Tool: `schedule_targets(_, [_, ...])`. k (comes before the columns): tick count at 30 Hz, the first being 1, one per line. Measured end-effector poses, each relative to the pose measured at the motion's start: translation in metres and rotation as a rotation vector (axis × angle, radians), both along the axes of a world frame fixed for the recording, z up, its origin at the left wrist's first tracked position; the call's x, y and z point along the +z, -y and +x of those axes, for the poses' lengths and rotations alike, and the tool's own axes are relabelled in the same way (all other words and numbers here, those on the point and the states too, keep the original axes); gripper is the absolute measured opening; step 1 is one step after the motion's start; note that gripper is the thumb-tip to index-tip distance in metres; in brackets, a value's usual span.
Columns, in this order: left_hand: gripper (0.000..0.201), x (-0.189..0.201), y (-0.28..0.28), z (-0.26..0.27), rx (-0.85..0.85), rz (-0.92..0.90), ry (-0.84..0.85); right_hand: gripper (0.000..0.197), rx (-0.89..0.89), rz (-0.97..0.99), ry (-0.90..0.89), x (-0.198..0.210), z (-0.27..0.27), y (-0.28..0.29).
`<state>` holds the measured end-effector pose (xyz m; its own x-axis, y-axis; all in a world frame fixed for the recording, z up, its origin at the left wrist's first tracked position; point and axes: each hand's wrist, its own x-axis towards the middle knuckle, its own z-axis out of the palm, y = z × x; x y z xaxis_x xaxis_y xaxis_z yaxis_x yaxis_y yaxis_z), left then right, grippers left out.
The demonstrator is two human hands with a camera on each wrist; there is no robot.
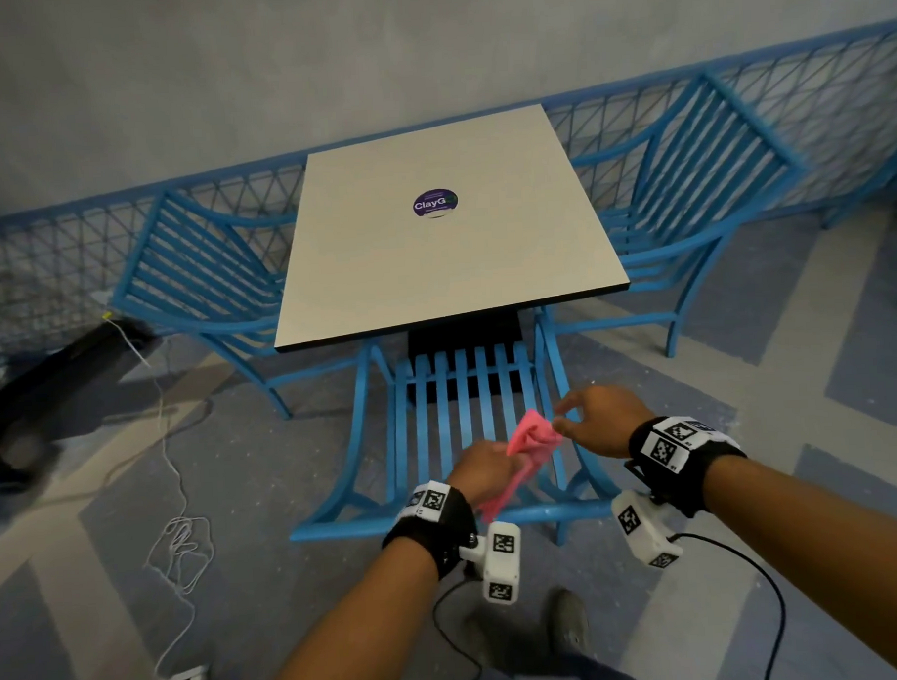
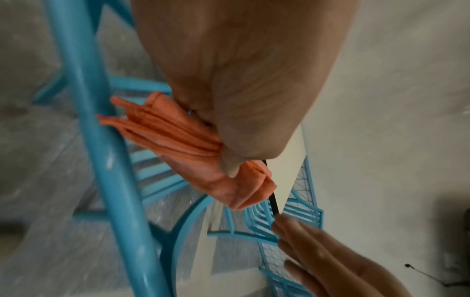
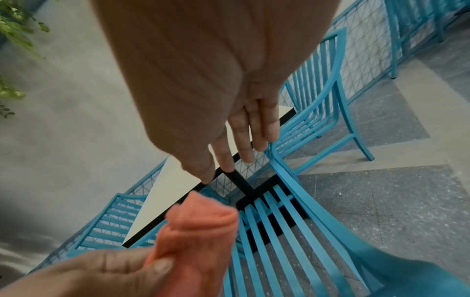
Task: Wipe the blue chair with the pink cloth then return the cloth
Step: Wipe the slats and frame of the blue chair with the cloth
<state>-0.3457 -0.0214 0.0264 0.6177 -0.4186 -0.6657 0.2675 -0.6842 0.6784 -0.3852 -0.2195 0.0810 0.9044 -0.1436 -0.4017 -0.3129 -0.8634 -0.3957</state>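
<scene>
**Pink cloth bunched in our left hand above the blue chair**

We stand behind the blue chair [image 1: 455, 416], which is pushed in at the near edge of the white square table [image 1: 448, 268]. Our left hand [image 1: 480, 474] is curled round the pink cloth [image 1: 530, 439], gripping it in a gathered bundle; one end sticks up past the fingers and the other hangs down toward the chair's top rail. In the left wrist view the folds of the cloth lie against a blue bar of the chair. Our right hand [image 1: 601, 420] hovers just beside the cloth's upper end with fingers extended and relaxed; we cannot tell whether the fingertips touch it. Two more blue chairs flank the table, and a round purple sticker [image 1: 435, 203] sits on the tabletop. White cable [image 1: 180, 547] lies coiled on the floor to our left.
</scene>
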Motion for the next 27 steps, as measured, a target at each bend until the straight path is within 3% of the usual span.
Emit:
schedule_targets(3, [0.027,-0.005,-0.027,0.022,0.026,0.062,0.082,0.041,-0.005,0.016,-0.008,0.0,-0.002,0.006])
schedule_targets(6, [0.039,-0.016,-0.045,0.036,-0.078,0.278,0.188,0.042,-0.005,0.029,-0.022,-0.004,-0.006,0.011])
schedule_targets(12, [0.026,-0.05,-0.022,0.0,-0.285,0.415,0.146,0.042,0.003,0.021,-0.071,-0.009,-0.013,0.022])
schedule_targets(20, [0.04,-0.04,0.06,-0.037,-0.436,0.291,0.199,0.041,-0.063,-0.038,-0.148,-0.019,-0.039,0.06])
schedule_targets(27, [0.045,-0.026,0.111,-0.057,-0.556,0.156,0.203,0.038,-0.149,0.017,-0.084,-0.027,-0.06,0.072])
